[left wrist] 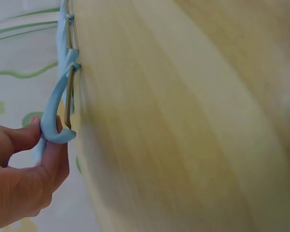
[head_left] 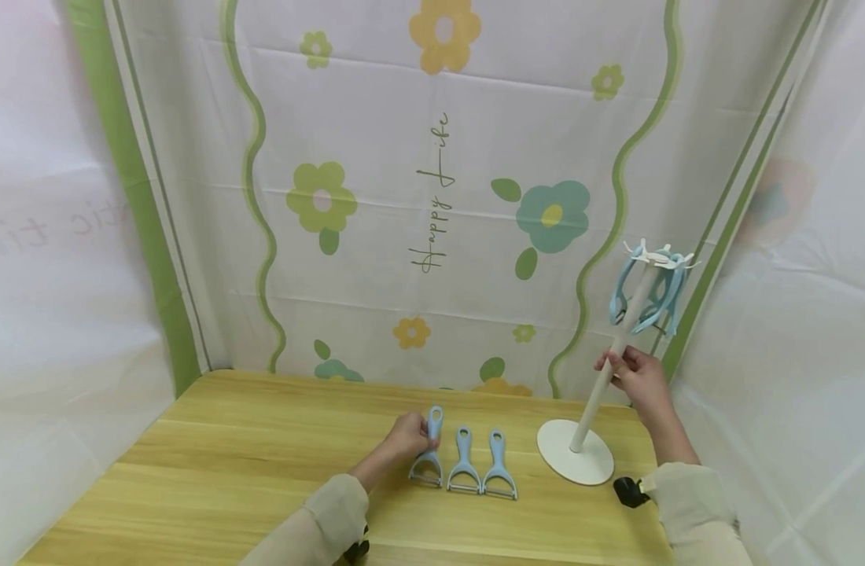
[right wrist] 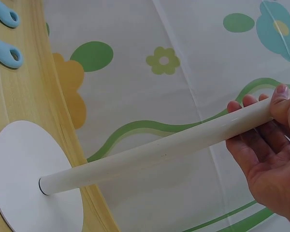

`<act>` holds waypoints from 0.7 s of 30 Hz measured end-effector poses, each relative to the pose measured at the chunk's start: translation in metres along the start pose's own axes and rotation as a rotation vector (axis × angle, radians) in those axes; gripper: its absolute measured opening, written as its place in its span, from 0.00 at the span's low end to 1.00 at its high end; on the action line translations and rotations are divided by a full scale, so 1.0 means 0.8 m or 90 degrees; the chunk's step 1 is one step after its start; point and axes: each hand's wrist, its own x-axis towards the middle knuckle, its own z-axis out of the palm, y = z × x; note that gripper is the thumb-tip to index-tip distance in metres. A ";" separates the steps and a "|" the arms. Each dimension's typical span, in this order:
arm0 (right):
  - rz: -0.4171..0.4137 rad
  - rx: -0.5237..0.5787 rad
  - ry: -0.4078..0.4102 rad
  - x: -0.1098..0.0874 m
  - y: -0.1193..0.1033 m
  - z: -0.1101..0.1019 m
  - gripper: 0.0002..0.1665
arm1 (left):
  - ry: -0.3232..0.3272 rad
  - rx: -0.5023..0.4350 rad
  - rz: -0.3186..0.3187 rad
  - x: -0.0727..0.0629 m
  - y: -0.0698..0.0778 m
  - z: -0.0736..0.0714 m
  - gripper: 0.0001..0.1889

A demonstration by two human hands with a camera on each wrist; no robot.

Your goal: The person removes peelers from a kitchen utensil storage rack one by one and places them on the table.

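Between the thumb and fingers of my left hand (head_left: 408, 435) is a light-blue Y-shaped peeler (head_left: 435, 422), the leftmost of three in a row. Its head, with a metal blade, shows close up in the left wrist view. Two similar peelers (head_left: 464, 450) lie just to its right on the table, handles pointing away. My right hand (head_left: 642, 381) grips the white pole of a stand (head_left: 592, 405) partway up, fingers curled round it in the right wrist view. Several light-blue peelers (head_left: 619, 291) hang from the hooks at the stand's top, partly overlapping.
The stand's round white base (head_left: 570, 464) rests on the right part of the wooden table (head_left: 227, 448). A flower-printed curtain (head_left: 376, 236) rises behind the table's back edge, and white sheets hang at both sides.
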 end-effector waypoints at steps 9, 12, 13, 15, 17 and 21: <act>-0.005 0.001 -0.004 0.003 -0.001 0.004 0.31 | -0.007 0.058 -0.012 0.003 -0.015 0.002 0.20; -0.006 0.007 -0.004 0.003 -0.001 0.005 0.30 | 0.002 0.091 0.002 0.003 -0.018 0.004 0.26; -0.005 0.010 -0.005 0.003 0.000 0.005 0.30 | 0.005 0.101 0.009 0.003 -0.019 0.005 0.28; -0.004 0.014 -0.006 0.003 0.000 0.004 0.30 | 0.010 0.124 0.024 0.004 -0.018 0.007 0.29; -0.004 0.014 -0.006 0.002 0.001 0.003 0.30 | 0.010 0.145 0.030 0.005 -0.017 0.010 0.30; -0.006 0.013 -0.007 0.000 0.003 0.000 0.30 | 0.014 0.181 0.029 0.009 -0.014 0.018 0.28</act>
